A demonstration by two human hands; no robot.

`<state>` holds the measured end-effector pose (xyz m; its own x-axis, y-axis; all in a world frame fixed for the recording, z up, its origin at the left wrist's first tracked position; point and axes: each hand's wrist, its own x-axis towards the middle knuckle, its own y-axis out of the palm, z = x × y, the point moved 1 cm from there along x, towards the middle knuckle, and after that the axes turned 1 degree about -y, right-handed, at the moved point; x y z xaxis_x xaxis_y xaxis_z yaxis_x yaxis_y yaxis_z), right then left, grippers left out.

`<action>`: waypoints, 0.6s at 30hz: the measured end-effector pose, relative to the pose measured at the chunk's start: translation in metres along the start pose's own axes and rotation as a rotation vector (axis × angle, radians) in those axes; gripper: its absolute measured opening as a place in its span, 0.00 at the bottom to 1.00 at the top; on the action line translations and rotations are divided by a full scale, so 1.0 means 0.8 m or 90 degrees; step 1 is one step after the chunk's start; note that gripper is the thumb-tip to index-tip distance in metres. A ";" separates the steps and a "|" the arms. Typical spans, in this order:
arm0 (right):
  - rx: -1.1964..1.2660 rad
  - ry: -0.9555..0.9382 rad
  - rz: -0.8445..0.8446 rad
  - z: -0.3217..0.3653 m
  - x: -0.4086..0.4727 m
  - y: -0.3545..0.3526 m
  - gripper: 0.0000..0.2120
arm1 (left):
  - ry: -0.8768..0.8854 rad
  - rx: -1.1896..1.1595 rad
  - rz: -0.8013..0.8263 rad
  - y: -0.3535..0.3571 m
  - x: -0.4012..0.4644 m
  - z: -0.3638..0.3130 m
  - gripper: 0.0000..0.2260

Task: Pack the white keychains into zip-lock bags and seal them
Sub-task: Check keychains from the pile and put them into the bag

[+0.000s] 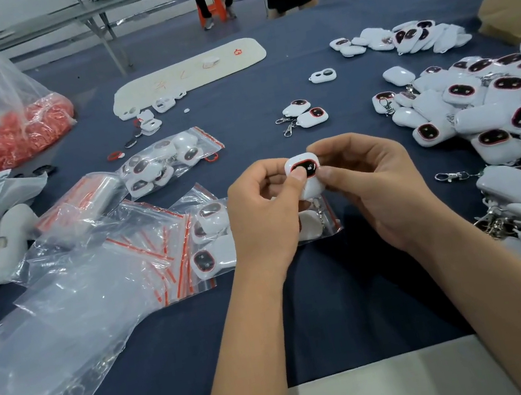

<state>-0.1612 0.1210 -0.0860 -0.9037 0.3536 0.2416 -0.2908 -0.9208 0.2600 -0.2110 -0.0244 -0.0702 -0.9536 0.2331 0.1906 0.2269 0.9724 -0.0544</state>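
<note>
We pinch one white plastic keychain with a red-rimmed black oval face (pixel 304 174) between left hand (pixel 263 212) and right hand (pixel 368 185), just above a part-filled clear red-striped zip-lock bag (pixel 257 229) on the worktop; checking step, next slip it into that bag's mouth.

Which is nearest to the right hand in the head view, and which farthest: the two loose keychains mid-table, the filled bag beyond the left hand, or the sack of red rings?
From the right hand:
1. Two loose keychains, just beyond it, mid-table.
2. Filled bag, beyond and to the left.
3. Sack of red rings, far left corner.
</note>
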 end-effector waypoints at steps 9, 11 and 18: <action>-0.016 0.009 -0.032 -0.004 0.001 0.001 0.07 | 0.022 0.044 -0.013 0.004 0.000 0.001 0.02; -0.052 -0.009 -0.051 -0.004 0.002 0.001 0.06 | 0.031 0.044 -0.013 0.005 0.000 0.002 0.05; -0.015 -0.012 -0.152 -0.007 0.005 -0.003 0.06 | -0.055 -0.177 -0.151 -0.001 0.008 0.001 0.12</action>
<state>-0.1657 0.1240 -0.0907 -0.8026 0.5641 0.1940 -0.5025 -0.8146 0.2896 -0.2172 -0.0236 -0.0699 -0.9966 0.0119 0.0815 0.0321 0.9672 0.2521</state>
